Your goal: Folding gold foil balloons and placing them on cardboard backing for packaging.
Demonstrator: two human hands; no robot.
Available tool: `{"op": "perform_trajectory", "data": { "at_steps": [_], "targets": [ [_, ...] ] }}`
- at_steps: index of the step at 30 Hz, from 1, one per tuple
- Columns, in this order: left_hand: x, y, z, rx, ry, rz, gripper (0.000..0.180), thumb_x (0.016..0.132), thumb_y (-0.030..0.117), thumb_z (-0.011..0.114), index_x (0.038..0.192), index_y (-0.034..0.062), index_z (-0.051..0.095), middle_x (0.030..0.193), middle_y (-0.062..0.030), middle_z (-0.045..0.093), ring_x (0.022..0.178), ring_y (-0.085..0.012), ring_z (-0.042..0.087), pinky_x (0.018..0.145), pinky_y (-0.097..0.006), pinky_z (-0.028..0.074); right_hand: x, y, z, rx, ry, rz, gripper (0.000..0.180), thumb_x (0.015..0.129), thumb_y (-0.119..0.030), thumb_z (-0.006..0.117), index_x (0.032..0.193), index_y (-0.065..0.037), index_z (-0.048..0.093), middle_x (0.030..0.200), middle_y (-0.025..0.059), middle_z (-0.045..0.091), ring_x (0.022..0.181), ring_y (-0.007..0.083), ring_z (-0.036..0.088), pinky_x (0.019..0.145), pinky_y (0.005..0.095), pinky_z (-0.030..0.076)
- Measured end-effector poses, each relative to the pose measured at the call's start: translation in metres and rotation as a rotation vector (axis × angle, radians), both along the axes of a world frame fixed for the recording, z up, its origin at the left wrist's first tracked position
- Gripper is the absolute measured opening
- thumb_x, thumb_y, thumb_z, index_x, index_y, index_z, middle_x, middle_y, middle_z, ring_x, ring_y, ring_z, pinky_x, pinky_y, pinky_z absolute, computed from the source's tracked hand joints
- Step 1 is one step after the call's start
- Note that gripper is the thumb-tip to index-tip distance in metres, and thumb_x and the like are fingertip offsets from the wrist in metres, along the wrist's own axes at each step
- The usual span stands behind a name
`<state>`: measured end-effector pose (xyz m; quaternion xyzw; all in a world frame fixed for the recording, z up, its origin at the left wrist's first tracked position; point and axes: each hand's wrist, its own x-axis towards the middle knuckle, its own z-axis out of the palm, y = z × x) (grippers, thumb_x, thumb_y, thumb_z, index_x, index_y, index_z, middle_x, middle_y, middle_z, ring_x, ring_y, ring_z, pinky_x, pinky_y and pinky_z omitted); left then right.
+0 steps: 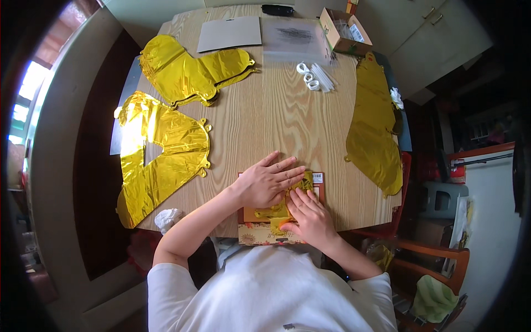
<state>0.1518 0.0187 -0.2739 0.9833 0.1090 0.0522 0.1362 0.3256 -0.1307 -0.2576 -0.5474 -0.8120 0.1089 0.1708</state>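
Note:
Flat on a folded piece of gold foil [269, 212] lies my left hand [266, 181], its fingers stretched out to the right. My right hand [311, 217] presses on the same foil just below and to the right, fingers extended and thumb apart. Beneath the foil is a printed card package [255, 234] with a dark red border, at the table's near edge; a beige flap with a hang hole extends toward me. My hands cover much of the foil, so its full shape is hidden.
Flat gold foil balloons lie at the far left [188, 72], near left [177, 149] and right [373, 116]. Farther back are white ribbon rolls [310, 77], clear straws [323, 77], a grey board [229, 34], plastic sleeves [296, 41] and an open cardboard box [334, 33]. Crumpled tissue [168, 219] sits near left.

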Motion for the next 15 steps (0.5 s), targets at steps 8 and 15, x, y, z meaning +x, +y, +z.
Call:
{"op": "perform_trajectory", "data": {
  "at_steps": [8,15],
  "targets": [
    [-0.001,0.002,-0.002,-0.031,-0.002,-0.011,0.059,0.095,0.033,0.041,0.150,0.0146,0.037,0.159,-0.0014,0.031,0.148,-0.0250,0.023,0.121,-0.051,0.012,-0.005,0.008,-0.002,0.075,0.005,-0.081,0.032,0.076,-0.025,0.078,0.099,-0.005,0.070,0.117,0.0103,0.068,0.118,0.0276,0.060,0.106,0.0444,0.042],
    [-0.001,0.004,-0.003,-0.059,0.003,-0.028,0.057,0.097,0.035,0.037,0.151,0.0140,0.036,0.159,-0.0019,0.029,0.148,-0.0266,0.022,0.121,-0.053,0.011,-0.013,0.018,0.002,0.233,-0.012,-0.083,0.019,0.076,-0.016,0.072,0.091,-0.007,0.065,0.105,0.0069,0.069,0.105,0.0237,0.065,0.096,0.0432,0.050]
  ]
}}
